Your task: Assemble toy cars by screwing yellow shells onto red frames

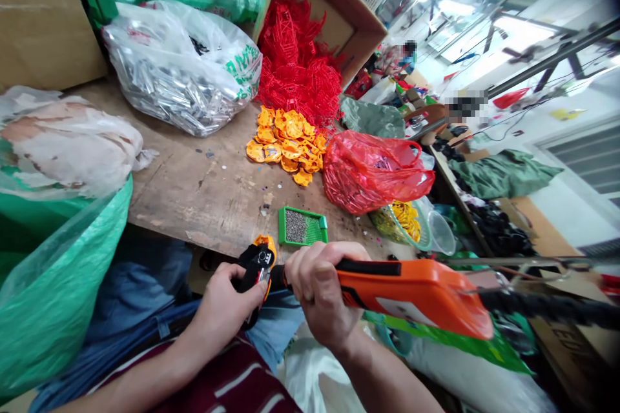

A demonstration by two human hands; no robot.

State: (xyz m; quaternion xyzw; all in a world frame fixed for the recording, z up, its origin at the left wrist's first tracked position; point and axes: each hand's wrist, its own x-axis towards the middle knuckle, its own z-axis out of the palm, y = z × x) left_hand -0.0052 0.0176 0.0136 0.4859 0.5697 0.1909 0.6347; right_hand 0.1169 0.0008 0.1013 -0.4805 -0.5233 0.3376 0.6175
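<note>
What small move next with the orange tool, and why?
Probably hold the black-and-orange part steady and align the orange tool before pressing: the left hand pinches the part, the right hand grips the tool, its dark nose is beside the part, and contact is unclear.

Here's a maroon top (232, 384), white-striped, down around seven o'clock. And there's blue denim (128, 284) toward eight!

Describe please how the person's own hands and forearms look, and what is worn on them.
The left hand and right hand are bare: no gloves, and no ring shows on the visible fingers. The forearms show no sleeve, watch or bracelet. Below them appears a maroon top with white stripes.
</note>
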